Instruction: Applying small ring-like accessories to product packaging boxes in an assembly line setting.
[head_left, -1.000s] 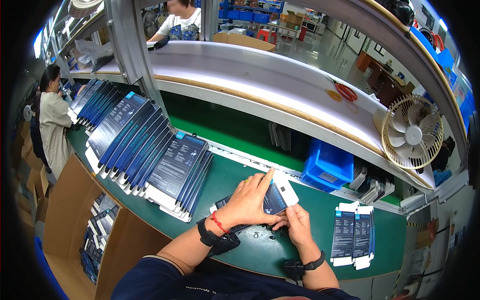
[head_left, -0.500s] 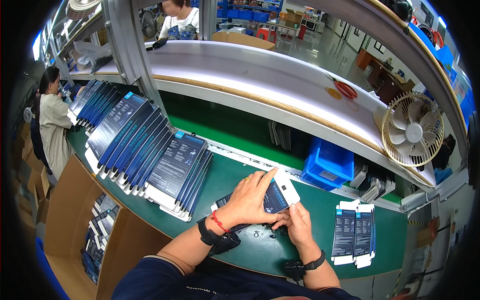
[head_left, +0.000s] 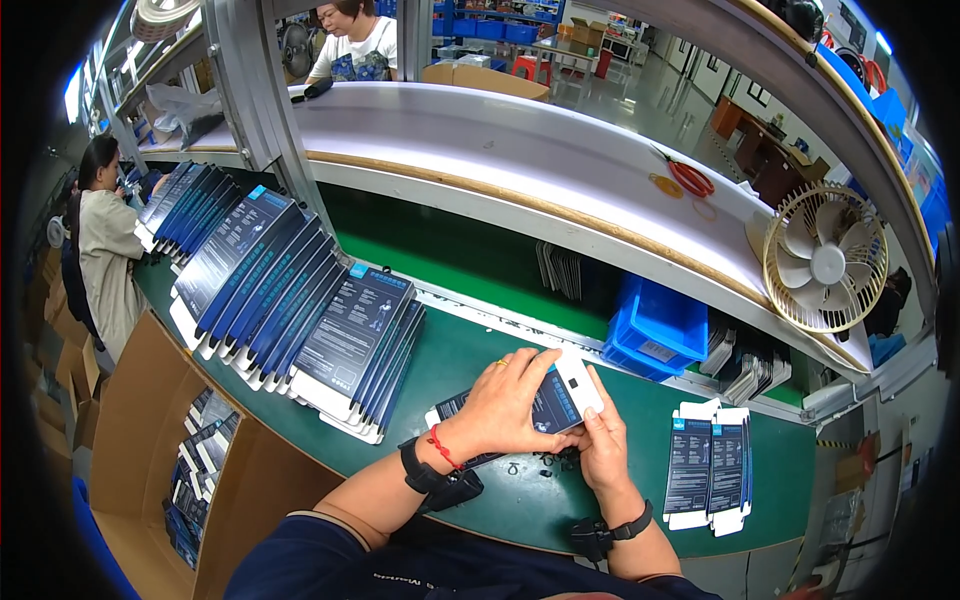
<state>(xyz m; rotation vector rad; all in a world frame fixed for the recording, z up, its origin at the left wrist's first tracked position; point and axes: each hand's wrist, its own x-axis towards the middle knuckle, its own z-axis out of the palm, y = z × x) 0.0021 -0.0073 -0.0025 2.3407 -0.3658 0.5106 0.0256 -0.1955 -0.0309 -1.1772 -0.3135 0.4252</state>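
Clamping a dark box [head_left: 556,406] over the green table [head_left: 450,345], with left hand [head_left: 503,408] across its face and right hand [head_left: 604,442] at its white end [head_left: 586,396], apparently for steadiness; hard to see underneath.

Two grips, one left grip [head_left: 510,408] and one right grip [head_left: 604,445], hold one dark box [head_left: 553,405] between the near and far edges of one green desk [head_left: 455,350]. Three fanned stacks [head_left: 350,330] of cartons run from the desk's left edge; two groups [head_left: 690,468] of flat cartons lie near its right edge. One large cardboard carton [head_left: 255,490] stands by the near left corner, its many small boxes [head_left: 200,450] too jumbled to count. Above the far edge: one fan [head_left: 828,265], one red-handled tool [head_left: 690,179].
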